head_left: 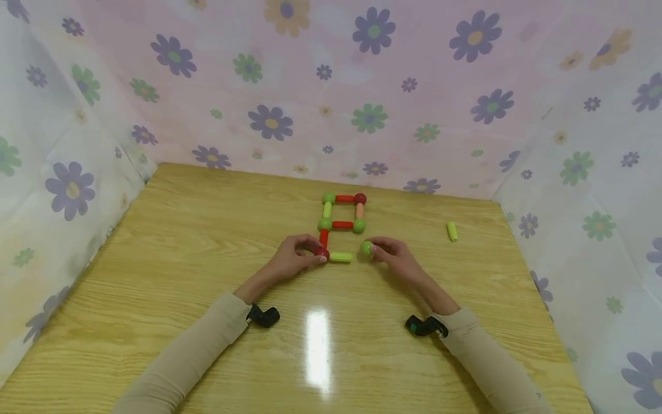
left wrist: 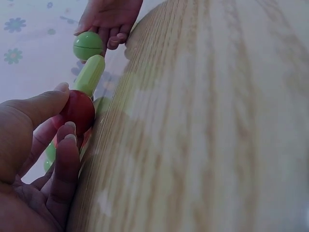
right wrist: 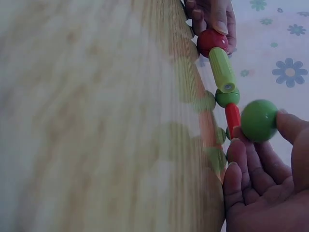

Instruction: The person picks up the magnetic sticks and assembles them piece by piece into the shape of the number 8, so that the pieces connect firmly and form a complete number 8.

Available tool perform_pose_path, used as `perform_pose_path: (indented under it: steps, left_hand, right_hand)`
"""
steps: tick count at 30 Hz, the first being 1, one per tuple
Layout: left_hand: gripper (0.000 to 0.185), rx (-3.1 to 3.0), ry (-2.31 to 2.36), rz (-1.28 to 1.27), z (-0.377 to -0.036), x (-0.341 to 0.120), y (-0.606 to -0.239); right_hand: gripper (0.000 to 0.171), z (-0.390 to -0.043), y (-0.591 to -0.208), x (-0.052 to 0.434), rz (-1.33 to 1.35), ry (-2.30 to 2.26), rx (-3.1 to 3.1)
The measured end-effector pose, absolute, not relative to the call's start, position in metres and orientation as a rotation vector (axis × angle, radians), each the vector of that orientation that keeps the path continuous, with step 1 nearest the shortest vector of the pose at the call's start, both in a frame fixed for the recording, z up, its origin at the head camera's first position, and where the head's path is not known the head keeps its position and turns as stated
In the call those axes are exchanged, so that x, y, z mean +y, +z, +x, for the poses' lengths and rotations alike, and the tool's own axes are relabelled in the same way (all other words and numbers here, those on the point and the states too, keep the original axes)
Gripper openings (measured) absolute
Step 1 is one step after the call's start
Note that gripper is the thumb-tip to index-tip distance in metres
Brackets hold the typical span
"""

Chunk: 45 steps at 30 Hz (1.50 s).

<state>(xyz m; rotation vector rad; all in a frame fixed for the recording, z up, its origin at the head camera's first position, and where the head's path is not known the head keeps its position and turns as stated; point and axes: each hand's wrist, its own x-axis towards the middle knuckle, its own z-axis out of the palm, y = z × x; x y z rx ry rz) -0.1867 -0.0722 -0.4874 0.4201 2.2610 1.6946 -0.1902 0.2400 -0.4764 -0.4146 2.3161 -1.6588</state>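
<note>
Head view: left hand (head_left: 295, 256) pinches the red ball (head_left: 322, 252) at the figure's lower left corner, near the counter's (head_left: 155, 276) far edge, steadying it. Right hand (head_left: 395, 256) pinches a green ball (head_left: 366, 248) just beside the lime rod's (head_left: 340, 257) free end.

Left wrist: thumb and fingers (left wrist: 67, 145) clamp the red ball (left wrist: 77, 110); lime rod (left wrist: 89, 75) touches it.

Right wrist: green ball (right wrist: 259, 120) held in fingertips, apart from the rod (right wrist: 221, 68).

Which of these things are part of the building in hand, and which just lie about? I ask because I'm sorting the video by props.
In use:
left hand pinching the red ball
light green rod joined to that ball
right hand holding the green ball
frame of rods and balls

Lying about:
spare green rod off to the right
table
flowered cloth
</note>
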Motion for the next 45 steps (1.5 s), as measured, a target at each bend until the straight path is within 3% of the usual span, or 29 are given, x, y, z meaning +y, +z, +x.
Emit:
perform_pose_path:
  steps: [22, 32, 39, 45]
  left_hand:
    - [0.033, 2.262, 1.72, 0.432, -0.185, -0.071, -0.487]
    - [0.028, 2.264, 1.733, 0.468, -0.169, -0.069, -0.455]
    - [0.032, 2.247, 1.731, 0.431, -0.186, -0.069, -0.486]
    - [0.034, 2.242, 1.743, 0.451, -0.186, -0.071, -0.488]
  right_hand:
    - [0.032, -0.187, -0.482, 0.236, -0.511, -1.564, 2.326]
    - [0.031, -0.185, -0.48, 0.234, -0.509, -1.567, 2.33]
    - [0.029, -0.185, -0.482, 0.233, -0.511, -1.586, 2.326]
    - [0.029, -0.186, -0.483, 0.234, -0.508, -1.598, 2.329]
